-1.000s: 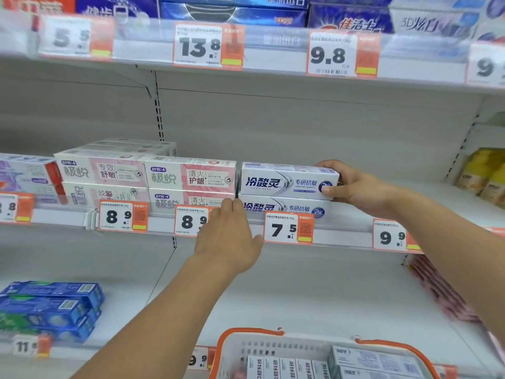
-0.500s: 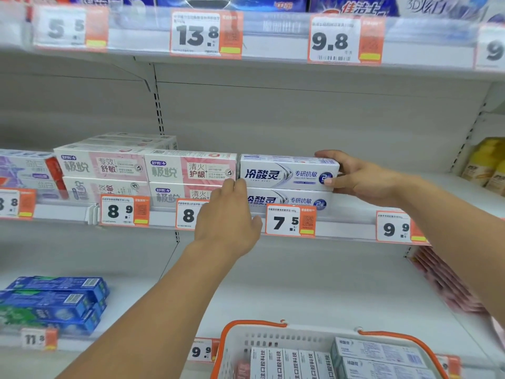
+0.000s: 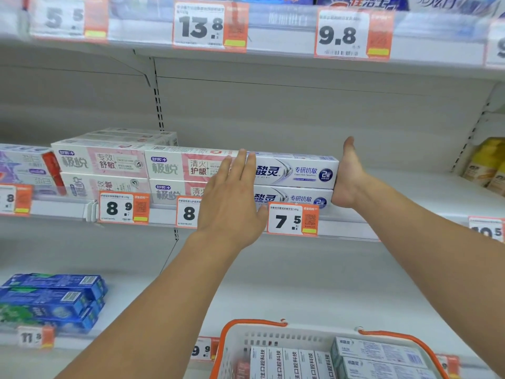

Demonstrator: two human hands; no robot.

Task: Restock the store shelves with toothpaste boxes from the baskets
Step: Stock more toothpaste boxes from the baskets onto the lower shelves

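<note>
White-and-blue card, two toothpaste boxes stacked: the upper box (image 3: 300,169) lies flat on the lower box (image 3: 295,198) at the front edge of the middle shelf (image 3: 382,228), long faces outward. I see my left hand (image 3: 232,203) spread flat, fingers straight and together, fingertips laid over the left ends of both boxes where they meet the neighbouring pink-and-white boxes (image 3: 175,166); it clasps nothing. My right hand (image 3: 347,176) stands edge-on, palm flat against the right ends of the two boxes, fingers straight and pointing up, thumb not visible; it too clasps nothing. The stack sits squarely between the two palms.

Below the stack, on the shelf's front rail, a price tag marked 7.5 (image 3: 292,220); to its left a tag marked 8.9 (image 3: 124,207), and another partly hidden behind my left hand. The pink-and-white boxes run leftward along the front edge in two tiers, more behind them. At the shelf's far right end stand yellow packages (image 3: 489,162), blurred.

The shelf above carries tags 13.8 (image 3: 209,26) and 9.8 (image 3: 352,34). On the lower shelf's left end lie stacked blue boxes (image 3: 52,299). At the bottom edge, a white basket with an orange rim (image 3: 224,340) holds further toothpaste boxes (image 3: 377,351), some upright, some flat.
</note>
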